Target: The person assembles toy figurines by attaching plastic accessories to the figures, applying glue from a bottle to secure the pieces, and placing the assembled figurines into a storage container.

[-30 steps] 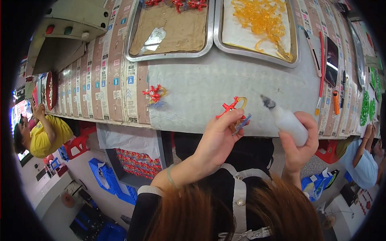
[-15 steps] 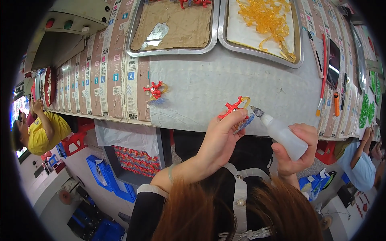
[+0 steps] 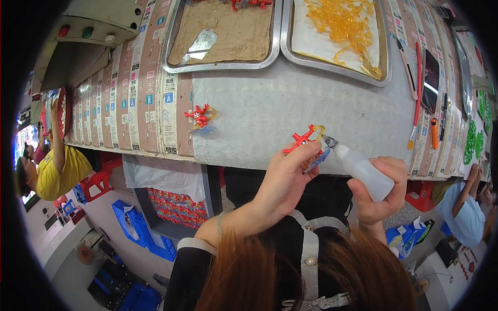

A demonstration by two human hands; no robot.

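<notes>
Between the thumb and fingers of my left hand [image 3: 287, 182] is a small red plastic figure [image 3: 301, 139], with a clear yellow piece and a clear blue piece on its right side. My right hand [image 3: 383, 191] is wrapped round a white squeeze bottle [image 3: 366, 175], tilted so that its dark-smeared nozzle [image 3: 330, 140] points up and left. The nozzle tip is at the yellow piece; whether they touch I cannot tell. A similar red figure [image 3: 199, 115] with yellow and blue parts lies farther left on the grey table cover [image 3: 249, 111].
Behind stand two metal trays: a brown-lined tray [image 3: 169, 61] with red figures and a white-lined tray [image 3: 389, 72] with clear yellow pieces [image 3: 348, 31]. On the right are a red brush [image 3: 416, 103], a phone [image 3: 430, 83] and an orange cutter [image 3: 434, 133]. Co-workers sit at both sides.
The bottle has shifted slightly left and up with my right hand, its nozzle now closer to the figure. My left hand has barely moved. At far left, a co-worker's arm has lifted.
</notes>
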